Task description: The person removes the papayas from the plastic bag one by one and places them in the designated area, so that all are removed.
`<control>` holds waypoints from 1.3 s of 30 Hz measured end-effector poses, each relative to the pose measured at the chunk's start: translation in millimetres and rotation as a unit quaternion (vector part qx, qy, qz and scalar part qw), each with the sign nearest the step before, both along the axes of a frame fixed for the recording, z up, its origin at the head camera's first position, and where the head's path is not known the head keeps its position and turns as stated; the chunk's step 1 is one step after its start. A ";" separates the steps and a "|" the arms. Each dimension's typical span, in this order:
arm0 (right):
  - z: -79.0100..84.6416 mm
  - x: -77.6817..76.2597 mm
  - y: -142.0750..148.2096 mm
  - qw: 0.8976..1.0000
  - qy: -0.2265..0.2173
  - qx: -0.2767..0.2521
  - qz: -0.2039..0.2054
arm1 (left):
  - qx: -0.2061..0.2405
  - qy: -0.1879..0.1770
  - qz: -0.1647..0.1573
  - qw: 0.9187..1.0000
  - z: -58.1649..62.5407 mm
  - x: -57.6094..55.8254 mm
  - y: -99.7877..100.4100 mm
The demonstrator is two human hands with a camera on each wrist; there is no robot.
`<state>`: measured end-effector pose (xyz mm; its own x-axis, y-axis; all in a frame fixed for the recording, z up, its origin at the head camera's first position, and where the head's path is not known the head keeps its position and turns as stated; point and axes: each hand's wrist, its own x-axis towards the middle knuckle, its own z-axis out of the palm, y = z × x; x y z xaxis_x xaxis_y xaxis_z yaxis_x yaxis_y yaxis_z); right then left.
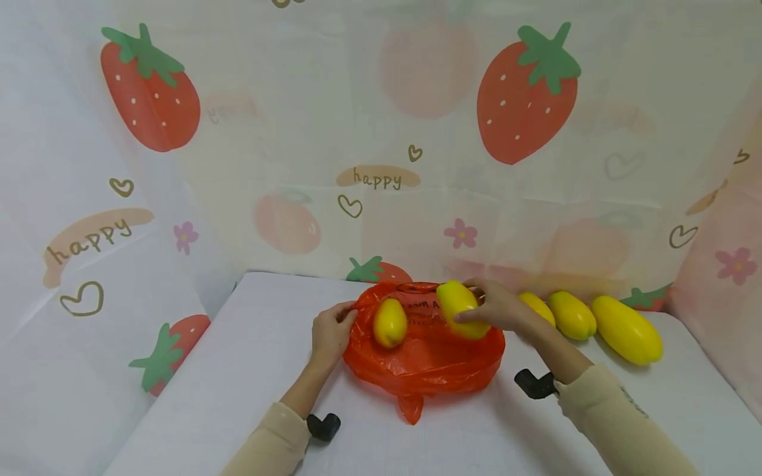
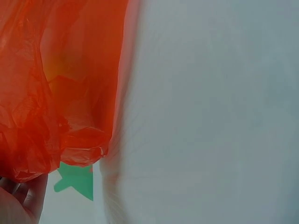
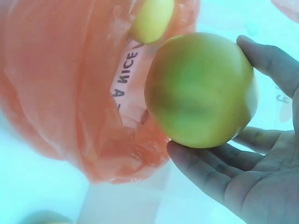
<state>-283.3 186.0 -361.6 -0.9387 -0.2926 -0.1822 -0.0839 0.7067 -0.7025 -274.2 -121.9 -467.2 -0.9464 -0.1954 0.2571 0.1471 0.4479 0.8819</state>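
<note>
A red plastic bag (image 1: pixel 434 362) lies with its mouth spread wide, printed lettering showing on its inner far side. My left hand (image 1: pixel 330 336) pinches the left rim of the bag; in the left wrist view its fingers (image 2: pixel 33 193) are at the edge of the thin red film. Over the bag's right side, my right hand (image 1: pixel 499 305) holds a smooth yellow oblong fruit (image 1: pixel 457 305), thumb on one side and fingers on the other in the right wrist view. Another yellow fruit (image 1: pixel 390 324) sits in the left part of the bag's mouth.
Right of the bag, several more yellow fruits (image 1: pixel 573 316) stand in a row along the back of the white table (image 1: pixel 268 311), the rightmost one (image 1: pixel 628 330) longest. A printed cloth backdrop (image 1: pixel 381 231) rises behind. Black wrist mounts (image 1: pixel 324 427) stick out by both sleeves.
</note>
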 end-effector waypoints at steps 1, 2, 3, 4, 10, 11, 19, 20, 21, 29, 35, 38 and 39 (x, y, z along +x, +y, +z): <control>-0.5 0.5 1.3 1.000 0.003 -0.003 0.003 | 0.001 0.000 -0.001 1.000 -0.2 -0.1 0.1; -1.3 1.2 2.5 1.000 0.006 -0.007 0.005 | 0.001 0.001 -0.001 1.000 -0.3 -0.2 0.2; -2.1 1.8 3.7 1.000 0.007 -0.013 0.006 | 0.001 0.002 -0.001 1.000 -0.4 -0.3 0.3; -2.6 2.6 5.0 1.000 0.010 -0.017 0.008 | 0.002 0.002 -0.002 1.000 -0.5 -0.5 0.5; 0.3 7.2 11.7 0.998 0.047 -0.011 0.031 | -0.001 -0.001 0.000 1.000 -1.6 -1.1 0.7; 0.9 7.7 13.1 0.998 0.055 -0.006 0.036 | -0.001 -0.002 0.000 1.000 -1.9 -1.1 0.6; 4.4 9.1 24.0 0.994 0.093 0.007 0.049 | 0.003 -0.011 0.000 1.000 -3.0 -0.8 0.6; 5.1 8.8 25.0 0.994 0.096 0.008 0.049 | 0.004 -0.010 -0.001 1.000 -2.8 -0.9 0.7; 5.8 8.4 26.1 0.994 0.094 0.006 0.048 | 0.004 -0.009 -0.001 1.000 -2.6 -1.0 0.7; 8.2 6.1 34.1 0.996 0.085 -0.008 0.037 | -0.007 0.000 0.004 1.000 -1.6 -1.6 0.6; 8.5 7.3 40.4 0.996 0.078 -0.021 0.028 | -0.008 -0.001 0.007 1.000 -1.9 -1.9 0.8; 8.5 9.6 44.7 0.997 0.065 -0.027 0.019 | -0.005 -0.003 0.006 1.000 -2.0 -2.1 1.3; 8.4 10.5 46.3 0.998 0.061 -0.029 0.017 | -0.005 -0.003 0.006 1.000 -1.9 -2.1 1.4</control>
